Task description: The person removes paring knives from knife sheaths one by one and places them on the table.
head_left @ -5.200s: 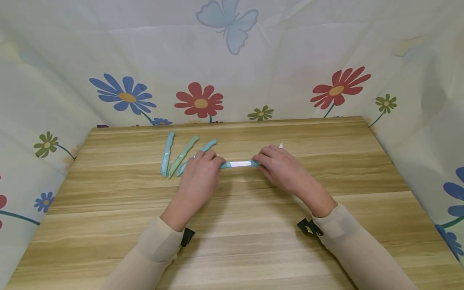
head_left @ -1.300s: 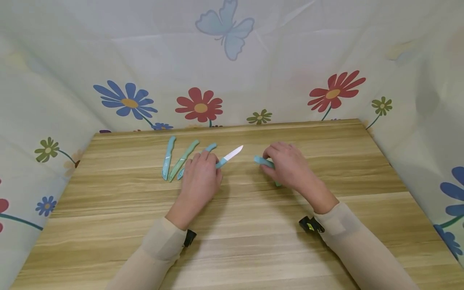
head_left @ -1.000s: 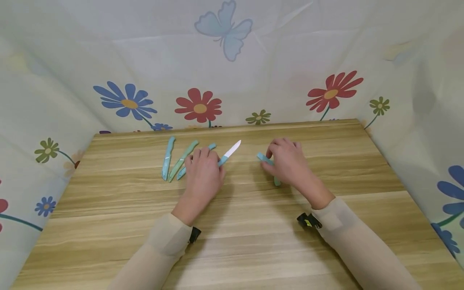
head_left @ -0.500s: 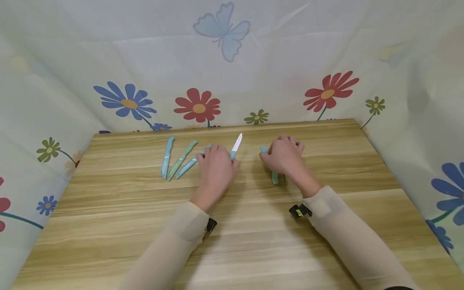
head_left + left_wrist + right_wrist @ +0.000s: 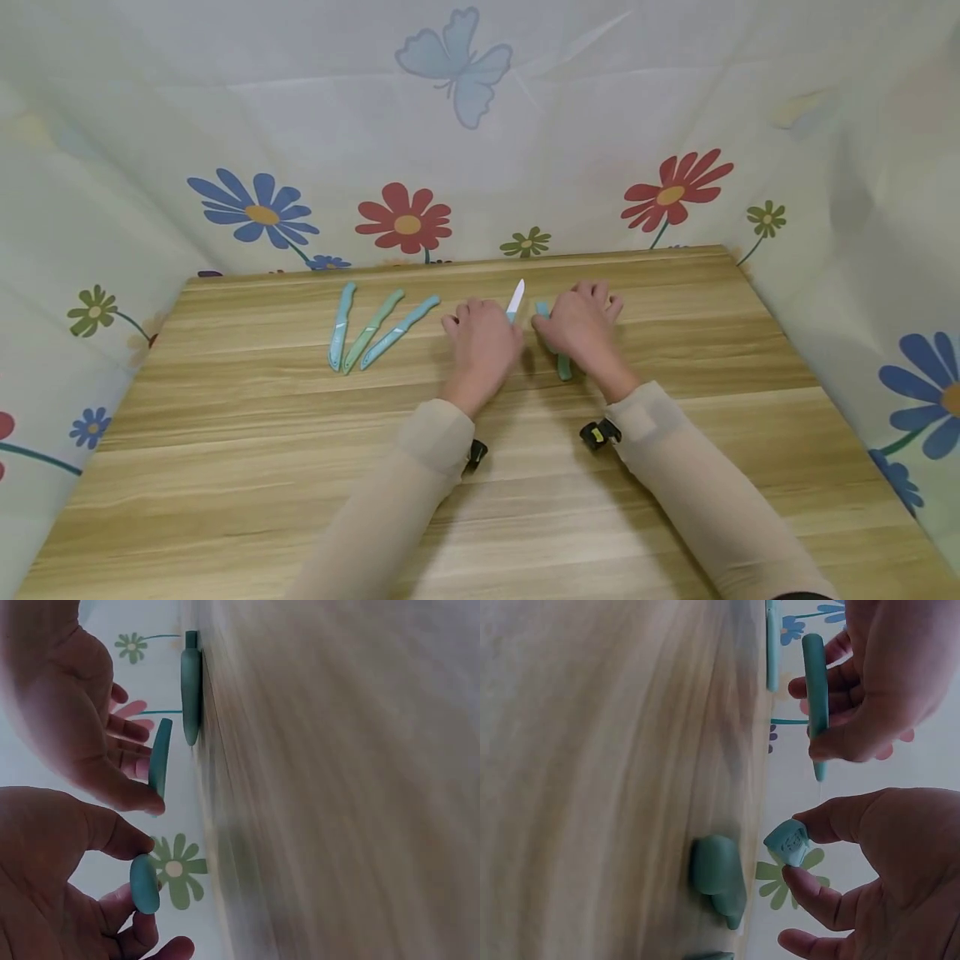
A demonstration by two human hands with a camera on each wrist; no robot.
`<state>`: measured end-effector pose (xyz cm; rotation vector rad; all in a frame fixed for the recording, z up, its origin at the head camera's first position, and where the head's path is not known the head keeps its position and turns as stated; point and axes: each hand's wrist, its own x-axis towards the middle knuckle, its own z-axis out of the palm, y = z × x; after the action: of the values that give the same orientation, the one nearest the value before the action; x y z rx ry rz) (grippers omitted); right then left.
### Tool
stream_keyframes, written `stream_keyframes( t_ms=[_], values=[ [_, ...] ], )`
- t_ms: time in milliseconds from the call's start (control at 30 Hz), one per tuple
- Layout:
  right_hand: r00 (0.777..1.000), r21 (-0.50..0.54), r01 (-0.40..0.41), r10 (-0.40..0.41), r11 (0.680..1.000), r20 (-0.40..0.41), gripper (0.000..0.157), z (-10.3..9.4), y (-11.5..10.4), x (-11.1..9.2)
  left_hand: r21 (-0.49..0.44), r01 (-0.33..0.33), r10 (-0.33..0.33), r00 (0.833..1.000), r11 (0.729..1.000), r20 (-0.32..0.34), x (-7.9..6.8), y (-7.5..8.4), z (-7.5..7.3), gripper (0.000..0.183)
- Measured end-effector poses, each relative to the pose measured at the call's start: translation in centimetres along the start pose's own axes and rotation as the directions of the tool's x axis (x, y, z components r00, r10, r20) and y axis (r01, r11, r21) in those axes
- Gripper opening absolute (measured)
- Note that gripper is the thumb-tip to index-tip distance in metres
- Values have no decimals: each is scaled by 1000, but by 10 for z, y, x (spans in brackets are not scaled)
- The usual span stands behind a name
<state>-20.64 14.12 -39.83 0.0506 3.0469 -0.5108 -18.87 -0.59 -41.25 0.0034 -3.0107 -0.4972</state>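
My left hand (image 5: 483,342) pinches the blue handle (image 5: 815,697) of a small paring knife, whose bare white blade (image 5: 516,298) points away from me. Just to its right, my right hand (image 5: 585,325) pinches a blue blade sheath (image 5: 789,841) between thumb and fingers. Blade and sheath are apart, with a narrow gap between the hands. A green handle (image 5: 564,367) lies on the table under the right hand; the rest of that piece is hidden in the head view. In the right wrist view, part of another greenish piece (image 5: 709,955) shows at the bottom edge.
Left of the hands, three sheathed knives lie fanned on the wooden table (image 5: 262,467): a blue one (image 5: 341,327), a green one (image 5: 372,332) and another blue one (image 5: 400,332). A flower-printed curtain (image 5: 570,167) stands behind the table and along its sides.
Earlier the knife was partly in its sheath between both hands; they then came apart. Over the last second my left hand moved right with the knife, uncovering the third sheathed knife. The blade turned more upright.
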Motion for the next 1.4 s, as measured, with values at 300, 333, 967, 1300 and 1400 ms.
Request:
stream_keyframes(
  t_ms=[300,333,967,1300,1400],
  values=[
    [1000,-25,-28,28,999,-8,49,7,1,1,33,38,-41,996,999,81,6,16,7,29],
    [999,-27,-33,33,999,-10,48,8,1,1,36,39,-42,995,999,86,7,16,8,30],
    [997,-72,-74,75,995,20,45,16,1,6,58,48,-56,987,997,153,11,25,15,28],
    [996,-80,-71,75,994,54,52,16,2,8,89,38,-53,983,995,177,10,27,15,29],
    [996,-85,-69,74,994,55,54,16,2,8,92,37,-53,984,995,173,10,27,15,29]
  ],
)
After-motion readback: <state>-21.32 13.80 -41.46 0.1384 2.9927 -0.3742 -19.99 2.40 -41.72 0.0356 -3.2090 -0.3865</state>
